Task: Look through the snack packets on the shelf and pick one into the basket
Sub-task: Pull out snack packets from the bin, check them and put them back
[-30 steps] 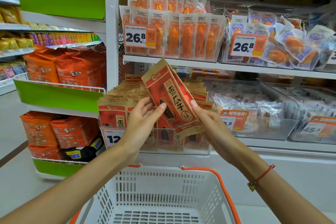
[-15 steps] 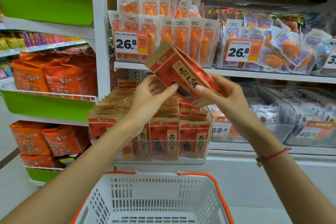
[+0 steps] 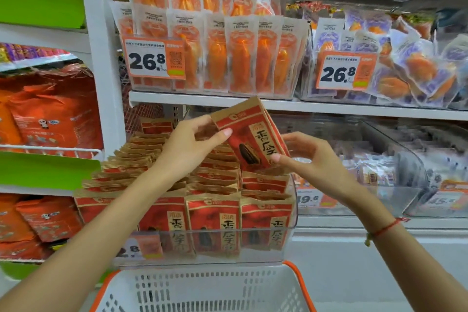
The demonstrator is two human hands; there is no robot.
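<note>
A red and brown sunflower-seed packet [image 3: 249, 134] is held tilted above the clear bin [image 3: 288, 240] of several identical packets [image 3: 215, 225]. My left hand [image 3: 187, 149] pinches its upper left side, thumb on the front. My right hand [image 3: 311, 159] pinches its lower right corner. The white basket [image 3: 202, 289] with orange rim sits directly below, at the bottom of the view; the part of its inside that shows holds nothing.
The shelf above [image 3: 278, 105] carries orange snack packs [image 3: 228, 58] and a 26.8 price tag [image 3: 154, 58]. Clear bins with pale packets [image 3: 379, 167] stand to the right. Orange bags [image 3: 50, 119] fill the green-edged rack on the left.
The packet rose and then came back down toward the bin between both hands. The view moved closer to the shelf, and the basket now shows less.
</note>
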